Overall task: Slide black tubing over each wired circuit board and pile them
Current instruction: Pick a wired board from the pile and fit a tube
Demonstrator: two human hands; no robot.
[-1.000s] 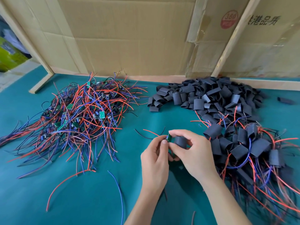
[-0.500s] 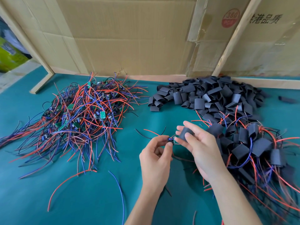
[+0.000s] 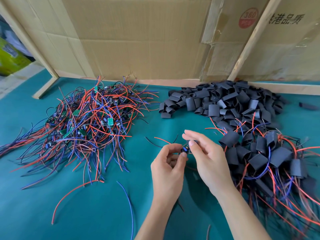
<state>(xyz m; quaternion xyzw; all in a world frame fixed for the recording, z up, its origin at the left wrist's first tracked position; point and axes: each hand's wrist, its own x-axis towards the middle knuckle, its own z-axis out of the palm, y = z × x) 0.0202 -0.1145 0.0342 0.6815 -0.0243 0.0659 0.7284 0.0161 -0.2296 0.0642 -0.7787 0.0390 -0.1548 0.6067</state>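
My left hand (image 3: 167, 164) pinches a small wired circuit board (image 3: 184, 150) between thumb and fingertips, just above the green table (image 3: 97, 210). My right hand (image 3: 207, 158) holds a piece of black tubing (image 3: 191, 141) against the board's end; its upper fingers are stretched out and most of the tubing is hidden behind them. A tangled heap of bare wired boards (image 3: 86, 125) lies at the left. Loose tubing pieces (image 3: 225, 101) are heaped at the back right. Sleeved boards (image 3: 270, 156) pile up at the right, beside my right wrist.
Cardboard sheets (image 3: 138, 37) and wooden battens (image 3: 249, 40) wall off the back of the table. Loose red and blue wires (image 3: 72, 193) trail toward the front left. A single stray black piece (image 3: 308, 106) lies at the far right edge.
My hands have drawn slightly apart and risen. The right hand's fingers have spread, and the tubing has shifted from beside the board to its end. The piles have not moved.
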